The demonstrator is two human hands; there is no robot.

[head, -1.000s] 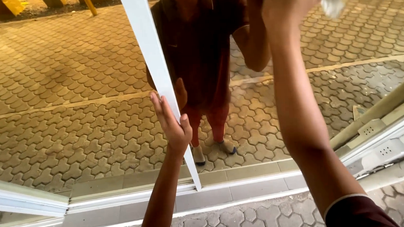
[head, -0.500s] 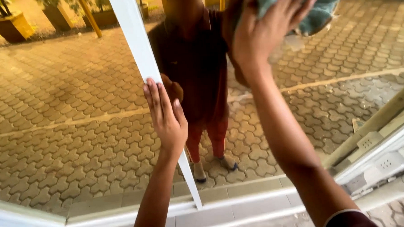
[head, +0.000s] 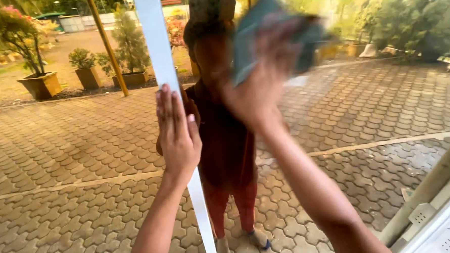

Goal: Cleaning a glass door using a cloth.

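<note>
On the glass (head: pixel 366 110), right hand (head: pixel 256 87) has swept the cloth (head: pixel 261 34) leftward.

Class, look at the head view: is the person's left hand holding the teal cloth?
No. The left hand rests flat and empty against the white window bar; the right hand presses the teal cloth.

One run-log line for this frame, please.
left hand: flat on white frame bar | right hand: pressing teal cloth to glass, blurred | beyond: paving, potted plants

- Soft teal-blue cleaning cloth (head: pixel 276 30), plain.
- Narrow white window frame bar (head: pixel 168 88).
- Paved brick ground (head: pixel 75 163): tan-brown, interlocking scalloped pattern.
- Square ochre planter pots (head: pixel 41 85).
</note>
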